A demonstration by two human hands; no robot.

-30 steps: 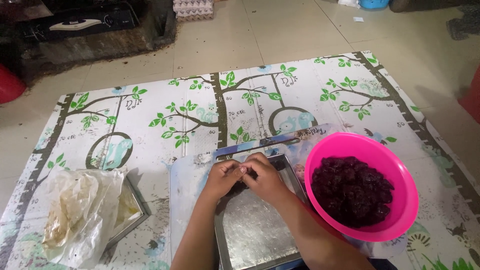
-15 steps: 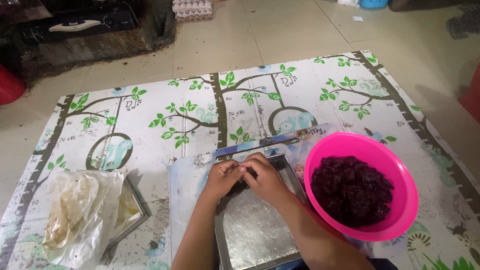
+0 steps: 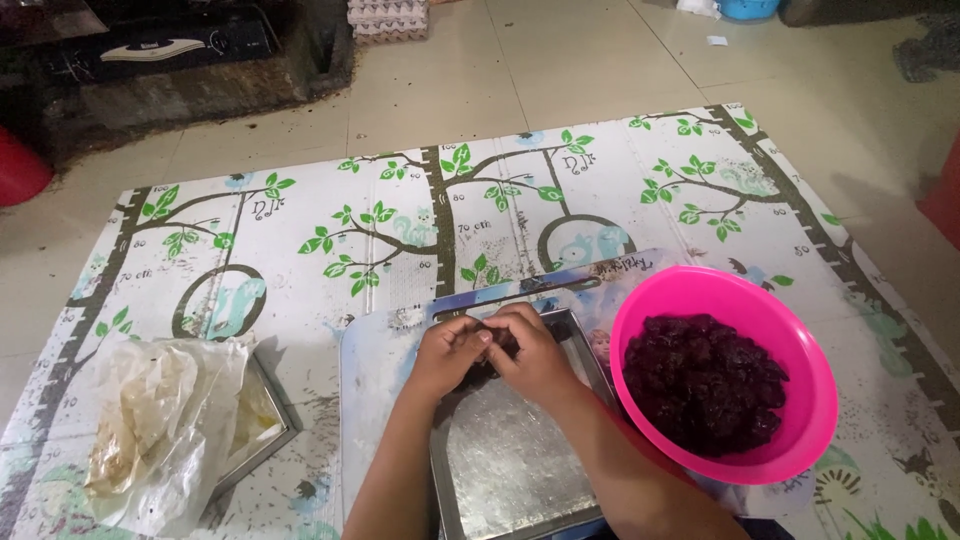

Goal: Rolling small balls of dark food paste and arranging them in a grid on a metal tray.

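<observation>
Over the metal tray (image 3: 510, 465), left hand (image 3: 447, 352) and right hand (image 3: 530, 352) pinched one dark lump together; pink bowl (image 3: 800, 345) at 3 o'clock.

A metal tray (image 3: 510, 470) lies on a floor mat (image 3: 400, 230), with both hands, left hand (image 3: 448, 352) and right hand (image 3: 532, 352), touching over its far end. A bowl (image 3: 800, 400) of dark filling (image 3: 705, 390) sits just right; a bagged tray (image 3: 180, 425) lies well left.
</observation>
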